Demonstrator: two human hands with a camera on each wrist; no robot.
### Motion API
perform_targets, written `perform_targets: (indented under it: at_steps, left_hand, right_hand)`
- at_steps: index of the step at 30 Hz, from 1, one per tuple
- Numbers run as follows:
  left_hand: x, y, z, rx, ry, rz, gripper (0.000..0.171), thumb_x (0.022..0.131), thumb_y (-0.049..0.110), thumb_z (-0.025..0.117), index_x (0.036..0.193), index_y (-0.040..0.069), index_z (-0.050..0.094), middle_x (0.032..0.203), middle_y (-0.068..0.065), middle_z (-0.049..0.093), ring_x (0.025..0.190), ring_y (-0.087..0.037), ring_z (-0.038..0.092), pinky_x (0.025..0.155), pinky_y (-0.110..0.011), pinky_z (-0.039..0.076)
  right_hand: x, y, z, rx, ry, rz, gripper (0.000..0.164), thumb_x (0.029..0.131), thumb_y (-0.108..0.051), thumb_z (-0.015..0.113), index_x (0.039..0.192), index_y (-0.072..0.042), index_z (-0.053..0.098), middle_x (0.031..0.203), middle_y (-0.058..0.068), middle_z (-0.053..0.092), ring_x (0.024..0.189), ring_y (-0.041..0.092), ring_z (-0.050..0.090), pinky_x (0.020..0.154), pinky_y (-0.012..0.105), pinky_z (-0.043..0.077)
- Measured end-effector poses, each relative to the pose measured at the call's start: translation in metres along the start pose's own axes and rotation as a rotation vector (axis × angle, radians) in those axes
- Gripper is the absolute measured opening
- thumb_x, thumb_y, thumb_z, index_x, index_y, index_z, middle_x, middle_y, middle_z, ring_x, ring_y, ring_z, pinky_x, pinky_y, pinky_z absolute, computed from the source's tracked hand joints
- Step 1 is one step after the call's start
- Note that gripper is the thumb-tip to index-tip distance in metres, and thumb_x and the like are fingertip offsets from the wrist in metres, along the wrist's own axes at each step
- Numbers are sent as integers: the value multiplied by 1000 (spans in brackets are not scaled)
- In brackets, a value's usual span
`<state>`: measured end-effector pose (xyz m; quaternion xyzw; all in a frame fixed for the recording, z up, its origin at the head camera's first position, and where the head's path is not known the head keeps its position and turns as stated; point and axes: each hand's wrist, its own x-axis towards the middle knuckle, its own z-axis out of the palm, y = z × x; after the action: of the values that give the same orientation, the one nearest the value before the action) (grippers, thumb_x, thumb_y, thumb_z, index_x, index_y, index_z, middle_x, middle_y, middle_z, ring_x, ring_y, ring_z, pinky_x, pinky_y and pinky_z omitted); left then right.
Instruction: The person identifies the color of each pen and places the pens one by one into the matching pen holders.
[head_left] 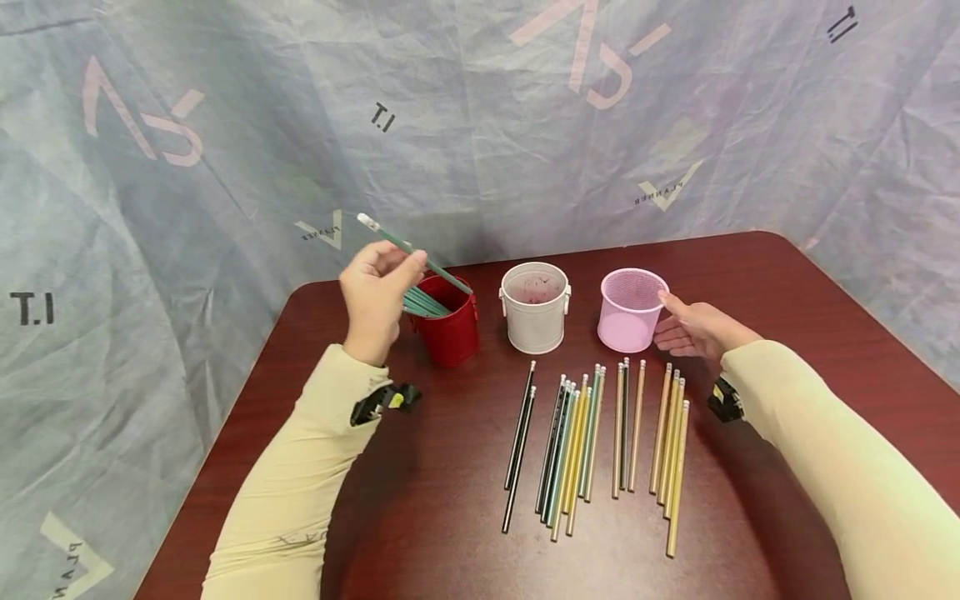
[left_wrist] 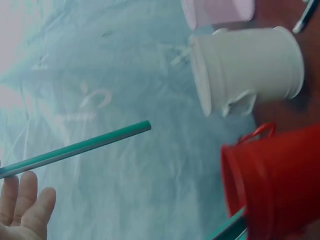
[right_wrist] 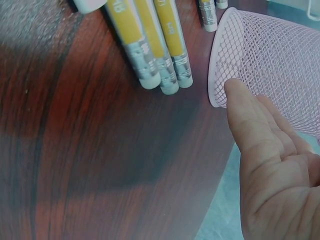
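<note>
My left hand [head_left: 375, 296] pinches a green pencil [left_wrist: 100, 142] between thumb and fingers above the red bucket [head_left: 452, 343]. The pencil slants, its white eraser end up to the left and its other end down over the bucket's mouth. Several green pencils [head_left: 424, 302] lean inside that bucket. My right hand [head_left: 697, 327] is at the right side of the pink mesh pen cup [head_left: 628, 332], fingers extended and thumb by the rim. In the right wrist view the fingers lie along the mesh; whether they touch it I cannot tell.
A white bucket [head_left: 535, 325] stands between the red bucket and the pink cup. Several black pencils [head_left: 517, 450], mixed pencils [head_left: 573, 458] and gold pencils [head_left: 673, 475] lie in groups on the dark red table [head_left: 420, 517]. A grey cloth [head_left: 247, 167] hangs behind.
</note>
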<state>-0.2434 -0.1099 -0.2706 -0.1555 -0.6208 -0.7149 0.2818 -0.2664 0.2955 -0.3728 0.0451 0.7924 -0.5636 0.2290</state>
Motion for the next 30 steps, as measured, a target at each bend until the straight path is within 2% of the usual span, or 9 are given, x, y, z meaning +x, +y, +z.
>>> perform_targets:
  at_steps: [2,5,9,13,17,22,25,30]
  left_hand:
    - [9,5,-5,39,19,1,18,78,-9,70,76,7,62,66,5,65,61,-6,63,62,-22,53]
    - [23,9,-12,174,35,4,14,79,-4,73,77,6,63,64,10,63,60,-4,60,60,-19,49]
    - [36,6,-23,281,21,-98,14,80,-1,72,77,5,60,62,12,61,58,-2,60,58,-17,49]
    - [42,-4,-36,266,9,-261,17,82,-3,70,76,4,56,63,9,62,59,-4,63,62,-19,54]
    - [43,-17,-46,243,21,-357,18,81,-7,69,75,1,54,63,6,61,59,-4,62,65,-18,54]
    - [42,-29,-55,333,13,-395,19,81,-4,70,73,1,54,61,9,60,59,-3,61,63,-17,53]
    - [41,-35,-59,382,-5,-403,18,81,-1,71,75,2,55,61,12,60,60,-2,61,64,-17,53]
    - [39,-45,-62,368,-9,-449,15,83,-3,68,78,2,55,65,9,62,60,-1,62,66,-19,54]
  right_hand:
    - [0,0,0,-5,4,7,92,98,-57,17,133,27,25,108,22,64,88,13,65,90,36,51]
    - [1,0,0,-10,11,12,93,97,-58,17,134,27,25,111,24,63,89,14,65,91,37,50]
    - [1,2,-1,-18,10,17,92,97,-58,16,134,26,25,114,27,61,90,14,64,91,38,50]
    - [2,2,-1,-26,10,12,92,97,-58,17,133,26,27,115,28,60,90,15,64,90,37,51]
    - [2,1,-1,-14,17,5,91,97,-58,19,132,26,29,108,23,63,87,14,65,87,35,52]
    - [1,0,0,-13,23,-9,92,98,-58,19,132,26,28,115,28,60,91,16,65,91,38,50]
    - [0,0,0,-5,22,-15,91,98,-57,19,132,27,28,111,26,62,89,15,65,91,39,50]
    - [1,2,1,20,23,-21,90,98,-55,19,129,29,29,98,16,67,83,13,66,83,33,54]
